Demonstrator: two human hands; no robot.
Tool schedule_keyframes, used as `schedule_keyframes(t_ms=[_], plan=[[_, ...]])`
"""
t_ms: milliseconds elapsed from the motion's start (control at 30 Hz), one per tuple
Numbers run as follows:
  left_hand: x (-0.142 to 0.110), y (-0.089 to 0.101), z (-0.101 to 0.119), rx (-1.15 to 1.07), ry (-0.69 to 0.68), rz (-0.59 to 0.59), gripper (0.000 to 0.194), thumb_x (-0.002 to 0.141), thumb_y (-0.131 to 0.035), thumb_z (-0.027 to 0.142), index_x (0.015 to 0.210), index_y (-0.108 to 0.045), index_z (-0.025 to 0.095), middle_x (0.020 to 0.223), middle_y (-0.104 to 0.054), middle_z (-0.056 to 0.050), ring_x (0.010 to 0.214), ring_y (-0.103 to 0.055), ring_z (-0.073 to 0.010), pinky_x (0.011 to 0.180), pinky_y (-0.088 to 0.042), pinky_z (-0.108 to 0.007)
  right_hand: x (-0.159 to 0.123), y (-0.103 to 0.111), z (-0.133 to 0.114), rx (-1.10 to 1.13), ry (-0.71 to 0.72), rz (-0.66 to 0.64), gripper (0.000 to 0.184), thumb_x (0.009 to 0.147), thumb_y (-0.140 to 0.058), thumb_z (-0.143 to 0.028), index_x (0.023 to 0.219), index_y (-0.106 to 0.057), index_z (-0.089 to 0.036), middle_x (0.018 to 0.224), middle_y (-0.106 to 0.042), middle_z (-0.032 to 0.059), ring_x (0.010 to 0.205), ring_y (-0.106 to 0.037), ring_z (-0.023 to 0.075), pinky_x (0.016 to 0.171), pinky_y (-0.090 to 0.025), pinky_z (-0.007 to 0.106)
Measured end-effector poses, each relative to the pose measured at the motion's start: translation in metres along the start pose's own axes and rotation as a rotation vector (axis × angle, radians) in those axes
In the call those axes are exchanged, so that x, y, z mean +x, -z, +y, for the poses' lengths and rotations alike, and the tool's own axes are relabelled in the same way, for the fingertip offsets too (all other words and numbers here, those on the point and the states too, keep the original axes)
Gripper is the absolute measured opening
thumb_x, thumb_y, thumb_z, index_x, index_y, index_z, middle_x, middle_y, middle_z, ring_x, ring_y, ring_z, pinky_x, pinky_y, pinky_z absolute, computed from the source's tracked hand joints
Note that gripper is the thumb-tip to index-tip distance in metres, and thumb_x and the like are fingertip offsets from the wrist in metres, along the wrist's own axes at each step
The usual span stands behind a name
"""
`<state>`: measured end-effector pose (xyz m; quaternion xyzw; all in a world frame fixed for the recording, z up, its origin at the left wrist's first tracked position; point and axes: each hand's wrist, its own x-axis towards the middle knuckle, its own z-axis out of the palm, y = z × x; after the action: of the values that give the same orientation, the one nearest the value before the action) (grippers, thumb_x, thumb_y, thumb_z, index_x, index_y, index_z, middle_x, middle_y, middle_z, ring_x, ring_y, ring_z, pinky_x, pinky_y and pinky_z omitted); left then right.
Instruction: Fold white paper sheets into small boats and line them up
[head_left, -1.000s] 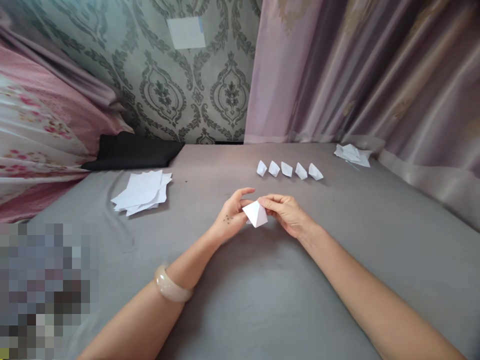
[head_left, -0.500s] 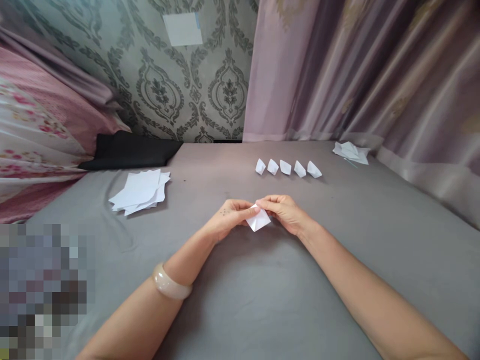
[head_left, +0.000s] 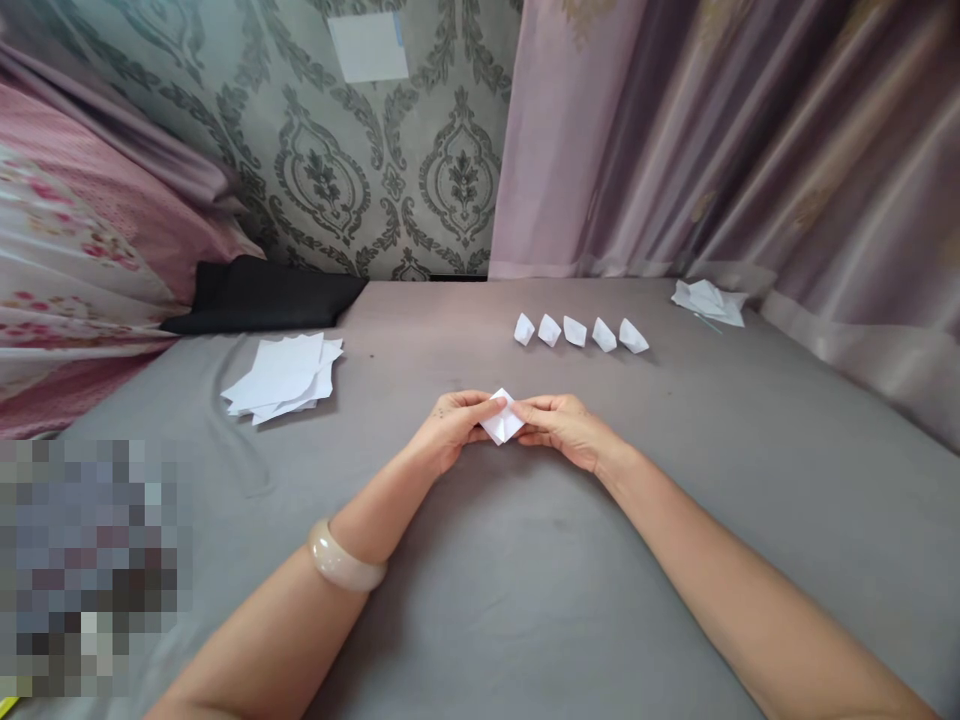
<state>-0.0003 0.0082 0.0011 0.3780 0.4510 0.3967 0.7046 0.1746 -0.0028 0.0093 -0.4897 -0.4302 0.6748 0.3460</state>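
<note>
Between my hands is a small folded square of white paper [head_left: 502,425], turned so one corner points toward me, with crease lines meeting near its middle. My left hand [head_left: 459,420] pinches its left side, thumb on top. From the right, my right hand [head_left: 559,425] grips the opposite side, its thumb also on the upper face. The fingers beneath the paper are mostly hidden. Beyond my hands stands a row of several small folded white paper pieces [head_left: 574,332].
A stack of white paper sheets [head_left: 285,375] lies at left on the grey cloth [head_left: 480,600]. More white papers [head_left: 709,300] lie at the far right beside a thin greenish stick. Dark folded fabric [head_left: 262,295] sits at the back left; curtains [head_left: 637,130] hang behind.
The folded paper has shifted slightly left and up in view. My right hand has moved from its top corner to its right side, and both thumbs now rest on its face.
</note>
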Motion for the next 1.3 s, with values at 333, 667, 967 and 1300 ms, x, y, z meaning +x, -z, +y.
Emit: schedule_keyframes(t_ms=[333,667,967,1300], plan=[[0.0001,0.0006,-0.001,0.036,0.004,0.003,0.027,0.063,-0.081,0.031,0.079,-0.073,0.011,0.079,-0.071,-0.009,0.071,-0.065,-0.0154,0.069,-0.054,-0.028,0.0036,0.0009,0.0015,-0.047,-0.018,0.093,0.012,0.075,-0.074,-0.026,0.079,-0.074,-0.014,0.074,-0.071,0.0053,0.06,-0.062,0.0077,0.055,-0.051,0.016],[0.0004,0.0018,-0.0037,0.075,-0.053,-0.063,0.03,0.065,-0.079,0.036,0.082,-0.073,0.012,0.074,-0.07,-0.007,0.065,-0.064,-0.0152,0.065,-0.052,-0.029,-0.0053,-0.0035,-0.0034,-0.018,-0.136,-0.112,0.032,0.073,-0.075,-0.041,0.085,-0.071,-0.012,0.08,-0.072,0.0101,0.074,-0.068,0.0152,0.068,-0.057,0.023],[-0.0014,-0.0016,-0.0029,0.088,-0.041,-0.064,0.029,0.067,-0.078,0.035,0.08,-0.072,0.01,0.068,-0.066,-0.005,0.058,-0.058,-0.0092,0.057,-0.046,-0.022,-0.0004,-0.003,0.0031,0.021,-0.162,-0.042,0.02,0.068,-0.08,-0.027,0.079,-0.071,-0.012,0.069,-0.071,0.0068,0.063,-0.068,0.0126,0.056,-0.057,0.017],[0.0022,0.0028,-0.0033,0.097,0.004,-0.005,0.026,0.062,-0.08,0.03,0.074,-0.069,0.01,0.058,-0.06,-0.001,0.052,-0.053,-0.0069,0.054,-0.042,-0.02,0.0019,-0.0014,0.0046,0.099,-0.145,-0.009,0.012,0.069,-0.079,-0.015,0.078,-0.071,-0.01,0.071,-0.072,0.0072,0.064,-0.068,0.0119,0.061,-0.059,0.016]])
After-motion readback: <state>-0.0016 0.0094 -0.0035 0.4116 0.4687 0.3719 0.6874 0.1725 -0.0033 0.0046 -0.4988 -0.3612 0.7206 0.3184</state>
